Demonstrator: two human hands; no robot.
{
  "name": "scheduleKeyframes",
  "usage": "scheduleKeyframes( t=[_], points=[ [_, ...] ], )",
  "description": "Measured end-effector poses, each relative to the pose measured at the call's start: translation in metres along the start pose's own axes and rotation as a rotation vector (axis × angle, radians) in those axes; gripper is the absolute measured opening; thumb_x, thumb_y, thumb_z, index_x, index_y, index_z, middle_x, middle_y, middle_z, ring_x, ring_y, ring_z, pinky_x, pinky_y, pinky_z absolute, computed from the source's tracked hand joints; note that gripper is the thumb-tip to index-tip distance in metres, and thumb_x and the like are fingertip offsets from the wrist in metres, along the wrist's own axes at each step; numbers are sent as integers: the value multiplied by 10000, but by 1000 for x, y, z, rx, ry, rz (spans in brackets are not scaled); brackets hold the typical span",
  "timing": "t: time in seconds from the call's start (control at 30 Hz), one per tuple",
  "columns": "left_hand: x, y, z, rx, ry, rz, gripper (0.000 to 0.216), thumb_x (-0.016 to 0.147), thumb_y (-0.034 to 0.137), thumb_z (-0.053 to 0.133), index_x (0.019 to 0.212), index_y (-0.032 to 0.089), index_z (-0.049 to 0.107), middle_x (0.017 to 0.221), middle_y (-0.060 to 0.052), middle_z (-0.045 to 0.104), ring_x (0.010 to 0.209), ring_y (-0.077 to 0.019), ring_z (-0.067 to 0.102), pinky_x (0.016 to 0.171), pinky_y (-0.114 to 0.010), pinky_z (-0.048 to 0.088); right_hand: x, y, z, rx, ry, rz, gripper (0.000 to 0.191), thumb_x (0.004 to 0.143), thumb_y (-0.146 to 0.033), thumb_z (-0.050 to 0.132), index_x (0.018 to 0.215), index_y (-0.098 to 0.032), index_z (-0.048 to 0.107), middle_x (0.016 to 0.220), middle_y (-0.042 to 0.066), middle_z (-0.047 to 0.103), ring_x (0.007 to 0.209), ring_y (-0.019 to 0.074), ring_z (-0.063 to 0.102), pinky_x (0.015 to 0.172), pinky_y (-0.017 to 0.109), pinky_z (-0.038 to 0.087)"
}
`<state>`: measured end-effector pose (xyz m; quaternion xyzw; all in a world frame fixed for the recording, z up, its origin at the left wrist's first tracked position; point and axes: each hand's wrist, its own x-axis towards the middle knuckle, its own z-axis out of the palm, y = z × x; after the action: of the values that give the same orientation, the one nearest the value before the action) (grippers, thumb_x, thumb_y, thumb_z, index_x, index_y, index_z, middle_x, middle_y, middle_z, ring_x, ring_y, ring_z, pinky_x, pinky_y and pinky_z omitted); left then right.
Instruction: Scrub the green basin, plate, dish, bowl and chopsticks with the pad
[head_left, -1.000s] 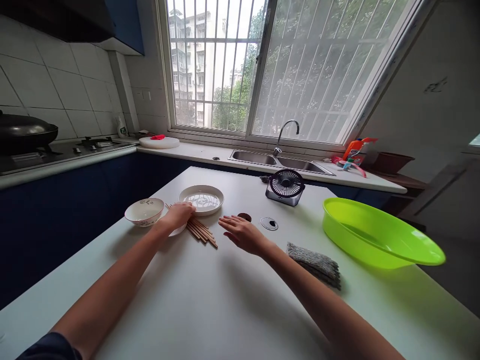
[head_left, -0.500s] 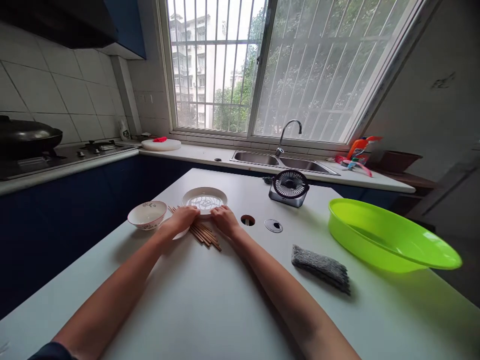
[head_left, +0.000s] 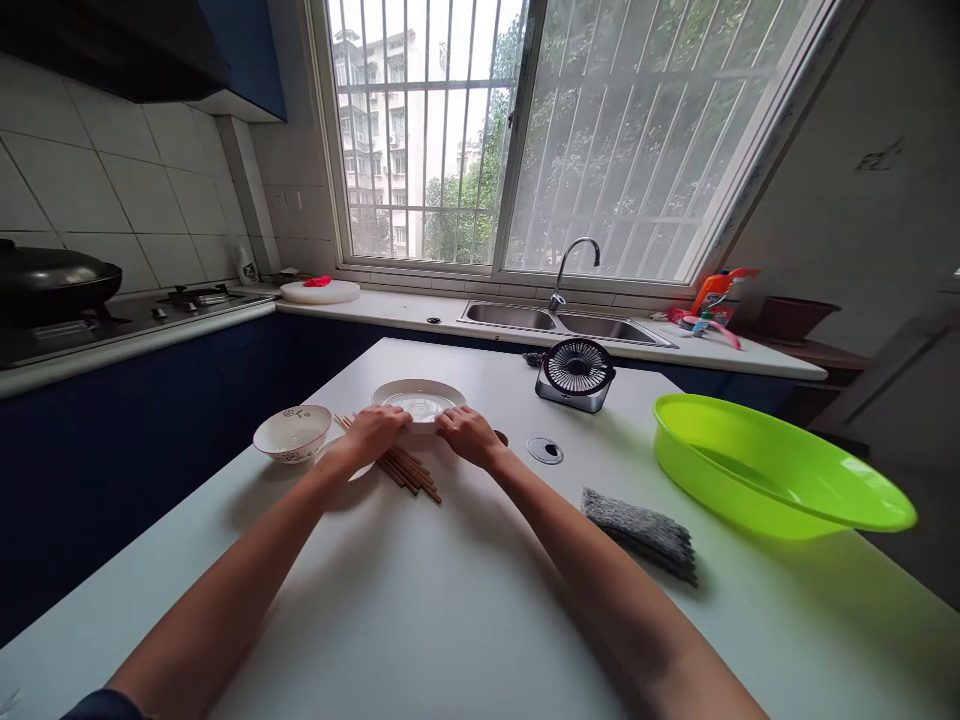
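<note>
A shallow white plate (head_left: 420, 386) is gripped at its near rim by both hands. My left hand (head_left: 375, 430) closes on the left part of the rim, and my right hand (head_left: 466, 434) closes on the right part. Wooden chopsticks (head_left: 411, 472) lie in a loose bundle on the table, partly under my left hand. Beside my left wrist sits a white bowl (head_left: 292, 432) with a pink rim and a flower pattern. Another white dish (head_left: 364, 472) shows partly beneath my left forearm; its shape is mostly hidden.
On the white table (head_left: 420, 600) stand a small black fan (head_left: 576, 372), a grey cloth (head_left: 639, 530) and a bright green basin (head_left: 780, 470) at the right. A round metal cover (head_left: 545, 450) is set into the tabletop. Behind are a double sink (head_left: 514, 317) and a stove (head_left: 150, 320).
The plate has shifted slightly to the right with both hands on it. My right hand now covers most of the round hole in the table.
</note>
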<state>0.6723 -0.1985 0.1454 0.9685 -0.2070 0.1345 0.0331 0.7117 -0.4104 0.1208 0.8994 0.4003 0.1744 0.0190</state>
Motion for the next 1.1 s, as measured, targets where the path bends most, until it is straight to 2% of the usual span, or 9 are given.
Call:
scheduleKeyframes(
  t=[0.23, 0.33, 0.4, 0.47, 0.57, 0.67, 0.8, 0.93, 1.1],
  points=[
    [0, 26, -19, -19, 57, 103, 180, 924, 184, 539, 808, 198, 676, 807, -55, 688, 742, -203, 636, 765, -331, 441, -36, 10, -33, -48, 71, -84, 202, 1018, -187, 410, 1043, -121, 600, 1010, 130, 690, 921, 241, 630, 840, 364, 444],
    [-4, 42, -30, -41, 110, 207, 143, 932, 209, 566, 854, 210, 687, 835, -38, 704, 757, -183, 644, 782, -318, 437, -60, 13, -45, -66, 114, -97, 226, 1031, -208, 384, 1050, -129, 595, 997, 124, 690, 897, 236, 623, 834, 368, 434],
    [-8, 53, -33, -68, 176, 309, 133, 938, 204, 567, 877, 213, 685, 825, -21, 709, 755, -167, 645, 769, -302, 435, -79, 15, -50, -79, 176, -115, 237, 1038, -215, 367, 1042, -138, 591, 970, 111, 690, 858, 223, 616, 818, 364, 432],
    [-11, 63, -34, -91, 233, 405, 121, 944, 199, 566, 902, 215, 678, 810, -4, 712, 747, -156, 644, 752, -292, 432, -97, 17, -55, -101, 305, -160, 224, 1038, -216, 380, 1011, -144, 590, 908, 87, 688, 790, 204, 604, 781, 351, 433],
    [-15, 77, -32, -118, 276, 490, 104, 954, 235, 572, 932, 215, 671, 797, 7, 710, 719, -151, 635, 726, -289, 434, -124, 19, -62, -133, 425, -204, 178, 1025, -202, 426, 977, -149, 589, 853, 62, 678, 745, 185, 593, 760, 337, 441],
    [-20, 88, -27, -148, 274, 520, 142, 962, 307, 568, 946, 208, 668, 819, -6, 710, 739, -160, 637, 731, -296, 452, -149, 21, -70, -170, 438, -224, 165, 1018, -182, 442, 961, -151, 595, 824, 53, 670, 733, 176, 594, 780, 338, 459],
    [-27, 95, -17, -176, 269, 531, 198, 957, 364, 565, 993, 205, 676, 949, -38, 714, 910, -194, 648, 870, -353, 486, -179, 27, -77, -218, 443, -250, 168, 1005, -141, 448, 937, -158, 601, 792, 40, 661, 732, 175, 598, 829, 352, 486],
    [-36, 94, -3, -155, 314, 515, 225, 955, 371, 562, 1052, 205, 679, 1142, -83, 670, 1108, -229, 616, 1060, -476, 424, -203, 32, -77, -203, 448, -276, 143, 991, -110, 465, 971, -153, 600, 855, 46, 683, 786, 174, 620, 909, 377, 499],
    [-42, 95, 14, -166, 311, 457, 287, 941, 416, 564, 1136, 226, 655, 1244, -112, 609, 1232, -265, 554, 1066, -503, 449, -225, 36, -72, -179, 404, -283, 121, 981, -106, 485, 995, -149, 597, 871, 48, 686, 802, 169, 631, 939, 397, 513]
  ],
)
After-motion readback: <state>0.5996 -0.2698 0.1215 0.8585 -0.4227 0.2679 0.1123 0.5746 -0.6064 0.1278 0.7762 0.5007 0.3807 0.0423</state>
